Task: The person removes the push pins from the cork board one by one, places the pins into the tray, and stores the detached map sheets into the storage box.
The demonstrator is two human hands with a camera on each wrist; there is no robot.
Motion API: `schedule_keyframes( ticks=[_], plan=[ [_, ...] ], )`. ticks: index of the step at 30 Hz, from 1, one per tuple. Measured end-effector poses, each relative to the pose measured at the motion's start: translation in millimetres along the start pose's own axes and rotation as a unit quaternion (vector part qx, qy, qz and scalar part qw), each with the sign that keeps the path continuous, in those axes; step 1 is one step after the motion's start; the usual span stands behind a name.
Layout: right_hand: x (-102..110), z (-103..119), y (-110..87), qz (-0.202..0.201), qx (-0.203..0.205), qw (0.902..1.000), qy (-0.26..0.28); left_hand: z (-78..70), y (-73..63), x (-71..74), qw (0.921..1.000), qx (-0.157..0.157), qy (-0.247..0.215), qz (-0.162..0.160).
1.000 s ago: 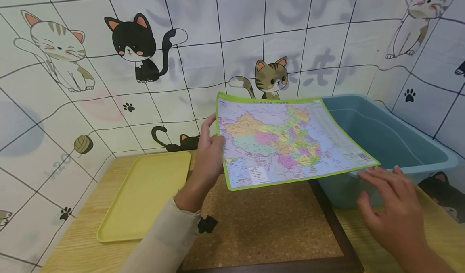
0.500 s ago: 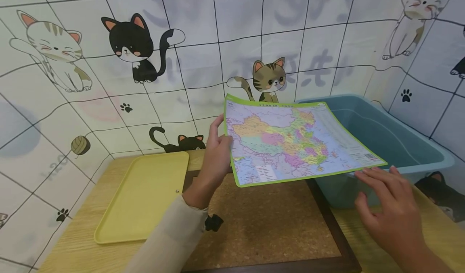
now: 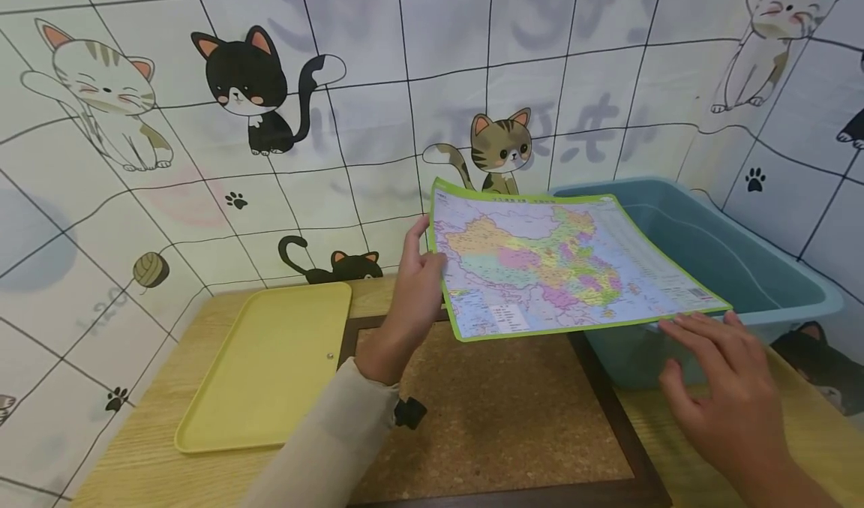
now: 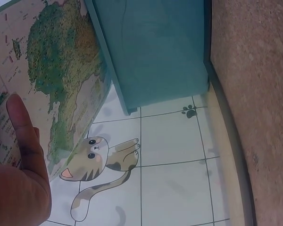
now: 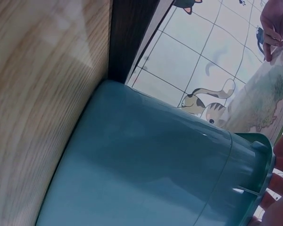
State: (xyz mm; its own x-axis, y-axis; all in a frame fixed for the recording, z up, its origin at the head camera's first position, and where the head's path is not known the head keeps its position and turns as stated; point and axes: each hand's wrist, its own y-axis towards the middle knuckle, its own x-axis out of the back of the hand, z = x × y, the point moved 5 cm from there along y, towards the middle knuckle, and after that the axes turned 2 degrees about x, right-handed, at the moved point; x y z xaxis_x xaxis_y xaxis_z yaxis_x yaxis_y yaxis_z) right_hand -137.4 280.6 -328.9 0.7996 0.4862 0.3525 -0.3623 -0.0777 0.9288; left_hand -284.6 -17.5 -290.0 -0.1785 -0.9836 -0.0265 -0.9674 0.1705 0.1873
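Observation:
A map sheet [image 3: 540,260] with a light green border hangs in the air, slightly curved, its right part over the blue plastic bin [image 3: 776,298]. My left hand [image 3: 418,290] pinches the sheet's left edge, thumb on the printed face and fingers behind. In the left wrist view the map's underside [image 4: 61,56] also bears a printed map. Beside the sheet's lower right corner, my right hand [image 3: 725,395] rests its loosely extended fingers on the bin's near rim, thumb apart. The right wrist view shows those fingers [image 5: 279,186] along the bin's rim.
Below the map lies a cork board [image 3: 513,410] with a dark wooden frame on the wooden table [image 3: 148,425]. A yellow tray [image 3: 270,365] sits left of it. Behind stands a white wall covering [image 3: 364,133] with a grid and cartoon cats.
My left hand has carried the map to the right and slightly down, further over the bin. The right hand stays at the bin's rim.

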Motion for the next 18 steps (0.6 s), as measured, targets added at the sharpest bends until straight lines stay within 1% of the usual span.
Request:
schedule_keyframes(
  ticks=[4, 11, 18],
  plan=[
    [1.5, 1.4, 1.9, -0.009, 0.004, 0.9999, 0.002, 1.9, 2.2, -5.2, 1.0000, -0.006, -0.001, 0.006],
    [2.7, 3.1, 3.6, -0.022, 0.008, 0.9996, 0.015, 7.3, 4.4, -14.2, 0.9999, 0.006, -0.005, 0.010],
    [2.0, 2.5, 2.7, -0.029, 0.009, 0.9995, 0.013, 7.9, 6.4, -22.2, 0.9998, 0.001, -0.007, 0.016]
  ],
)
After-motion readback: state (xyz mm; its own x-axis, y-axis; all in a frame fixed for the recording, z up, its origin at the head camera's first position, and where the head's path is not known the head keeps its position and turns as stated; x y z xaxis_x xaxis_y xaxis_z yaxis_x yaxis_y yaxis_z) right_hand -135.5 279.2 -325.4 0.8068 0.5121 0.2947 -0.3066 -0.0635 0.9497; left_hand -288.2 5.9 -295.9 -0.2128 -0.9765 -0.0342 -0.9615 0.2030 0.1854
